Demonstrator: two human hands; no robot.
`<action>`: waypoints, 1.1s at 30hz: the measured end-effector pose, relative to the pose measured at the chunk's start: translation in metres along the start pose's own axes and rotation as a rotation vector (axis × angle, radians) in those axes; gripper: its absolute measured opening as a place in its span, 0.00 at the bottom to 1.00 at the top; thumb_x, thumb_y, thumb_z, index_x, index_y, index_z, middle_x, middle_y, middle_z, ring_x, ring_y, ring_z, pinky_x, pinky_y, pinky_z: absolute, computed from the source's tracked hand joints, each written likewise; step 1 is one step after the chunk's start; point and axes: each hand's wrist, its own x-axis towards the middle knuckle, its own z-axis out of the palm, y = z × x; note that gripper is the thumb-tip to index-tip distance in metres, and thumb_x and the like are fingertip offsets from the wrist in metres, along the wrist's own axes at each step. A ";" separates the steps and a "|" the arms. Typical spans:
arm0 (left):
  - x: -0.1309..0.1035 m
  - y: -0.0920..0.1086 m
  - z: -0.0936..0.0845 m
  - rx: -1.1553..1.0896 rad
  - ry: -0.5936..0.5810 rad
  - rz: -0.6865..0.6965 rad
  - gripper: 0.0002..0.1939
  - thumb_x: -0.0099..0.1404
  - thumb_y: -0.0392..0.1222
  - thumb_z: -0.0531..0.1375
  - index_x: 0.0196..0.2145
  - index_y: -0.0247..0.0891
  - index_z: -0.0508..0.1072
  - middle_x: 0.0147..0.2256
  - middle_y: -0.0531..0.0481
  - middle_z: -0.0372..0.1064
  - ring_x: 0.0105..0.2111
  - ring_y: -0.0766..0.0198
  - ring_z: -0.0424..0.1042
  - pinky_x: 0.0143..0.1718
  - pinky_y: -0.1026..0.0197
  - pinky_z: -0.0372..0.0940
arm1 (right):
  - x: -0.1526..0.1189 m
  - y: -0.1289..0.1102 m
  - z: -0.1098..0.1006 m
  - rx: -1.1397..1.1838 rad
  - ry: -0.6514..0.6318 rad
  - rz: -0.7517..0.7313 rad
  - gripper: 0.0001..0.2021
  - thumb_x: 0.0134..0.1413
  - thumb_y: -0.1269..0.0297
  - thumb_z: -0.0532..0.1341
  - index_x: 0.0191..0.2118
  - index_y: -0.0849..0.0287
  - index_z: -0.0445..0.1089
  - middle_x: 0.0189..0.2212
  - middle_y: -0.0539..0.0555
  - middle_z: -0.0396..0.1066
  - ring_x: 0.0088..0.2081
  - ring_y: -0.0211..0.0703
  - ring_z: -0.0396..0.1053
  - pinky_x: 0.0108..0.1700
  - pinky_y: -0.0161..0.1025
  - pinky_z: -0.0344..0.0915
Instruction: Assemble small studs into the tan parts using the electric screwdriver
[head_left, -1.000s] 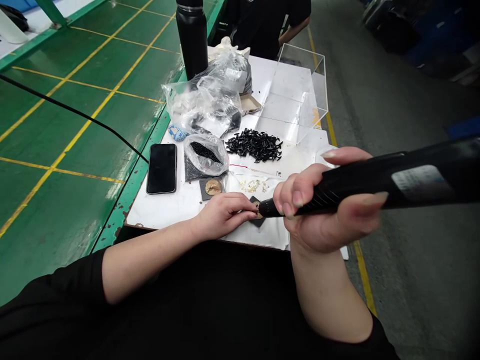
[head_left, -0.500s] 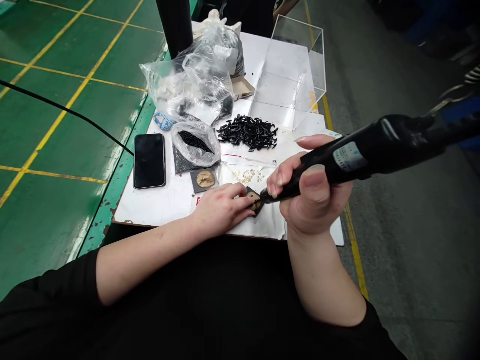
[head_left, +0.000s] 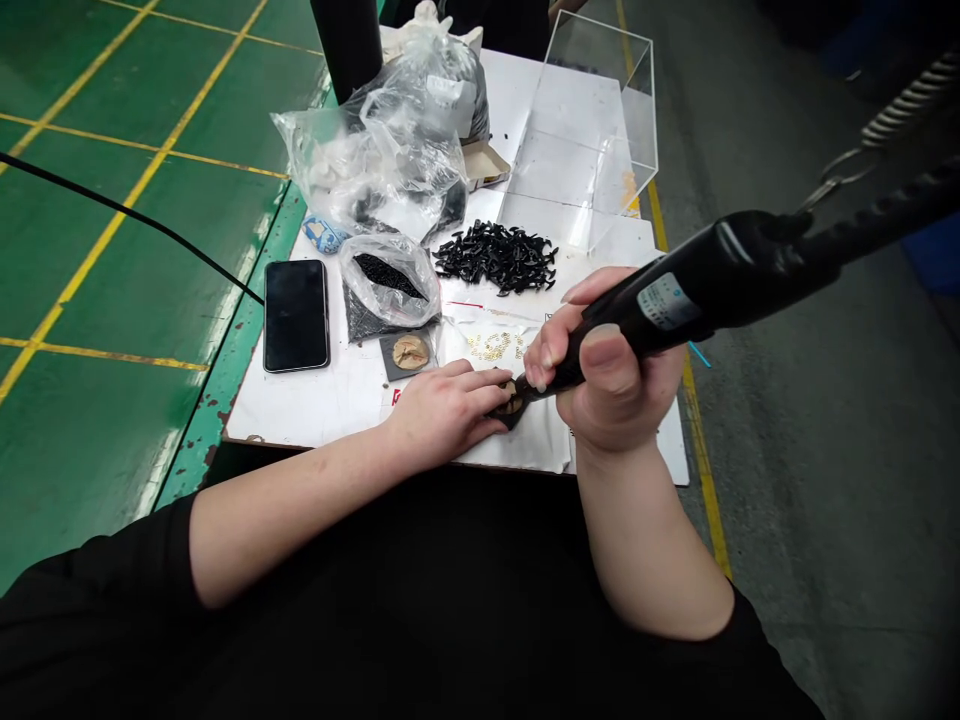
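Note:
My right hand (head_left: 615,375) is wrapped round a black electric screwdriver (head_left: 724,270), which slants down to the left. Its tip meets a small dark block with a tan round centre (head_left: 512,404) on the white board. My left hand (head_left: 450,410) lies at the block's left side, its fingertips pressed on it. A similar dark block with a tan disc (head_left: 411,352) sits behind my left hand. Small gold-coloured parts (head_left: 491,346) are spread just beyond the fingers. Farther back is a pile of black curved pieces (head_left: 495,258).
An open bag of small black parts (head_left: 386,285) stands beside a phone (head_left: 296,315). Large clear plastic bags (head_left: 390,150), a black cylinder (head_left: 349,45) and a clear acrylic box (head_left: 585,130) are at the back. A coiled spring (head_left: 911,100) hangs at the upper right.
The screwdriver's rear end has swung a little lower and left in view, with my right hand still round it. My left hand stays at the block. The view has shifted slightly.

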 end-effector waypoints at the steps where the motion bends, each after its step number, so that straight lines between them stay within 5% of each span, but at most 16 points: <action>1: 0.000 0.000 0.000 0.000 0.000 -0.002 0.18 0.78 0.55 0.67 0.56 0.41 0.82 0.62 0.47 0.80 0.47 0.54 0.78 0.47 0.53 0.73 | 0.001 0.001 -0.001 -0.001 -0.021 0.014 0.25 0.57 0.35 0.74 0.44 0.47 0.71 0.22 0.43 0.67 0.19 0.40 0.66 0.22 0.42 0.68; 7: 0.001 0.001 0.001 0.009 -0.001 -0.008 0.18 0.77 0.54 0.68 0.56 0.41 0.82 0.62 0.48 0.80 0.46 0.55 0.79 0.46 0.53 0.73 | 0.004 0.007 -0.005 0.030 -0.097 0.006 0.26 0.58 0.35 0.74 0.51 0.47 0.73 0.23 0.43 0.67 0.17 0.40 0.64 0.20 0.41 0.65; 15: 0.001 0.000 0.002 0.015 0.000 -0.009 0.18 0.77 0.54 0.68 0.56 0.41 0.82 0.63 0.49 0.79 0.46 0.55 0.80 0.46 0.53 0.73 | 0.006 0.014 -0.008 0.053 -0.132 0.029 0.25 0.55 0.35 0.75 0.43 0.47 0.70 0.21 0.41 0.63 0.16 0.39 0.60 0.18 0.40 0.62; 20: 0.001 0.002 -0.001 0.011 -0.032 -0.030 0.16 0.78 0.54 0.67 0.55 0.42 0.82 0.64 0.49 0.79 0.47 0.54 0.81 0.47 0.51 0.74 | 0.003 0.008 -0.004 0.115 -0.093 0.028 0.21 0.58 0.42 0.77 0.44 0.49 0.73 0.23 0.42 0.67 0.19 0.36 0.64 0.22 0.38 0.65; 25: 0.001 0.002 0.001 0.005 -0.026 -0.035 0.18 0.77 0.55 0.67 0.56 0.44 0.82 0.64 0.49 0.79 0.50 0.52 0.83 0.50 0.50 0.77 | 0.002 0.003 -0.001 0.022 -0.037 0.027 0.26 0.58 0.35 0.74 0.50 0.47 0.75 0.26 0.43 0.69 0.21 0.37 0.68 0.25 0.38 0.70; 29: 0.002 0.002 0.004 -0.056 0.007 -0.022 0.20 0.77 0.56 0.68 0.58 0.43 0.81 0.63 0.47 0.79 0.56 0.49 0.82 0.52 0.48 0.79 | 0.007 -0.010 -0.007 -0.053 -0.026 -0.052 0.27 0.59 0.35 0.74 0.57 0.44 0.75 0.34 0.46 0.75 0.28 0.38 0.73 0.32 0.40 0.76; 33: -0.001 -0.004 -0.024 -0.174 0.196 -0.041 0.17 0.78 0.53 0.67 0.56 0.41 0.80 0.63 0.44 0.78 0.58 0.53 0.81 0.59 0.49 0.79 | 0.004 -0.028 -0.027 -0.301 -0.104 0.036 0.19 0.67 0.45 0.72 0.57 0.46 0.77 0.45 0.50 0.80 0.40 0.43 0.80 0.44 0.43 0.79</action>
